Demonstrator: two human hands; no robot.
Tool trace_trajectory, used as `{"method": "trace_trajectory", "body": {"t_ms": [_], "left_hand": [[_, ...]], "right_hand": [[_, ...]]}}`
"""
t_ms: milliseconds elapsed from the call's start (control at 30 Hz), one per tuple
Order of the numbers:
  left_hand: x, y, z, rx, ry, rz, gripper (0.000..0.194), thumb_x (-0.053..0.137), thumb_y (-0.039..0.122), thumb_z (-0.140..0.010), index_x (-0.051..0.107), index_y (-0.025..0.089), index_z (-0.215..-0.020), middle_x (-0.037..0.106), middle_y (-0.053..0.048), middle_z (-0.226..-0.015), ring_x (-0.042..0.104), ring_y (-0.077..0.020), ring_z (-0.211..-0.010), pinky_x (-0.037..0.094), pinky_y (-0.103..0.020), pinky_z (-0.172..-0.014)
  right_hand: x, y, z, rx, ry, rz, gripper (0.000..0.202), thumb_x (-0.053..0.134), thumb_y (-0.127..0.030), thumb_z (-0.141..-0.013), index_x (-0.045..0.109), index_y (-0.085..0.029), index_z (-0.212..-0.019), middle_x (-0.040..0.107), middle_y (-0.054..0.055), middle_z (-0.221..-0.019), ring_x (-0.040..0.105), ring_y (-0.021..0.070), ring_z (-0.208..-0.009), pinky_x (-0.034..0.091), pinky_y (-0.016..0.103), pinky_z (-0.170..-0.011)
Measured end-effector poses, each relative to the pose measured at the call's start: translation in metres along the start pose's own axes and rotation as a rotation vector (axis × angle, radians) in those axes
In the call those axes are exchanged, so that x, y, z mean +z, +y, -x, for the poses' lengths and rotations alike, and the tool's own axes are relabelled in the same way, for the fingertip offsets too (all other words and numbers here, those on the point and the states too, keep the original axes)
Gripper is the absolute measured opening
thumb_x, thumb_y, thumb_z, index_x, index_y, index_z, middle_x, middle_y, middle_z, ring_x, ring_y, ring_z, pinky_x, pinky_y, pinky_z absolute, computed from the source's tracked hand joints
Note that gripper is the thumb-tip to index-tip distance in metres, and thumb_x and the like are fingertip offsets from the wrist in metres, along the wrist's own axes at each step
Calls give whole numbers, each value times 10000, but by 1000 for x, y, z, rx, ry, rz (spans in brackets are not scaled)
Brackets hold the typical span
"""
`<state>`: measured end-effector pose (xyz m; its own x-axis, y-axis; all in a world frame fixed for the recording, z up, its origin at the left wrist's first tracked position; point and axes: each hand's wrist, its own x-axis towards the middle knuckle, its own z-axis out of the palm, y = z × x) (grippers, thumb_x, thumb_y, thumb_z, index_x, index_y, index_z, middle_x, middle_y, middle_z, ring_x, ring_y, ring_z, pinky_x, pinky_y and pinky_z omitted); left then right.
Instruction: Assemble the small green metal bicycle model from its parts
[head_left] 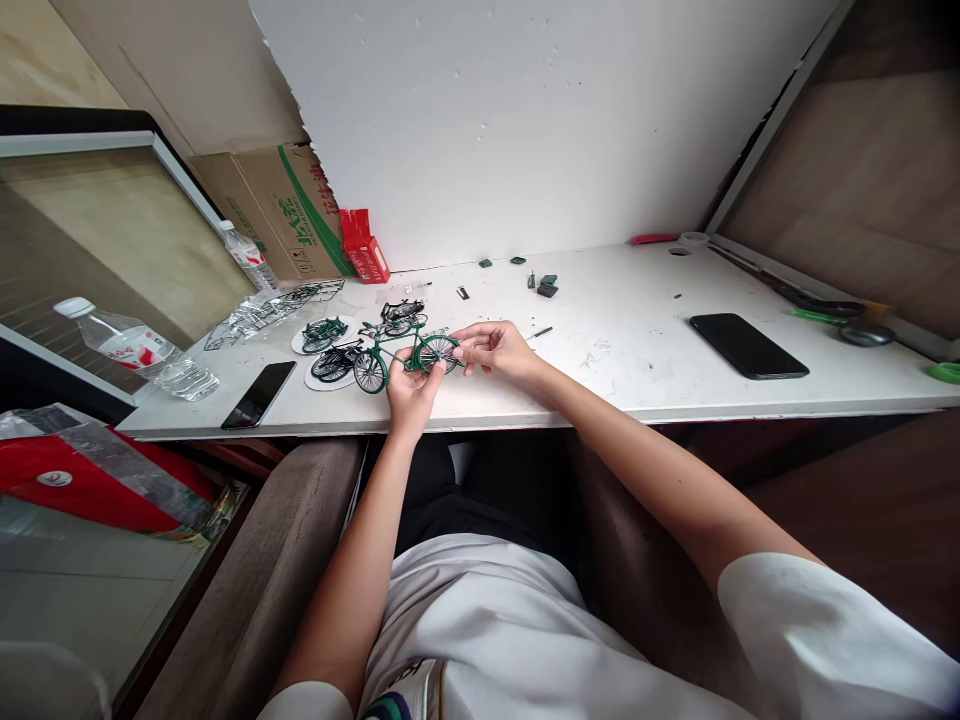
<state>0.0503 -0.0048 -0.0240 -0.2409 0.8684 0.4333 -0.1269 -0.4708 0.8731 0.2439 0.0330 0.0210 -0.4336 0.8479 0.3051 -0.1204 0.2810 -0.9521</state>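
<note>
A green model bicycle is held upright above the front part of the white table. My left hand grips its lower frame from below, thumb raised by the rear wheel. My right hand pinches at the right edge of that rear wheel; whether a small part sits between the fingertips I cannot make out. Just left of the bicycle, a black model bicycle and another green model bicycle rest on white round pads. Behind the held one stands a further black model bicycle.
Small green parts lie toward the table's back. On the left are a phone, a water bottle, a second bottle, clear plastic packaging and a red box. A black phone lies right.
</note>
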Motion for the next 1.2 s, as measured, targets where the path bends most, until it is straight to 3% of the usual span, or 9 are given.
{"method": "trace_trajectory", "body": {"t_ms": [1200], "left_hand": [[-1, -1, 0, -5, 6, 1, 570, 951, 425, -724, 616, 189, -1120, 768, -83, -1064, 759, -182, -911, 625, -329, -905]], "right_hand": [[-1, 3, -1, -18, -12, 22, 540, 902, -483, -791, 787, -131, -1185, 815, 101, -932, 734, 168, -648, 418, 229, -475]]}}
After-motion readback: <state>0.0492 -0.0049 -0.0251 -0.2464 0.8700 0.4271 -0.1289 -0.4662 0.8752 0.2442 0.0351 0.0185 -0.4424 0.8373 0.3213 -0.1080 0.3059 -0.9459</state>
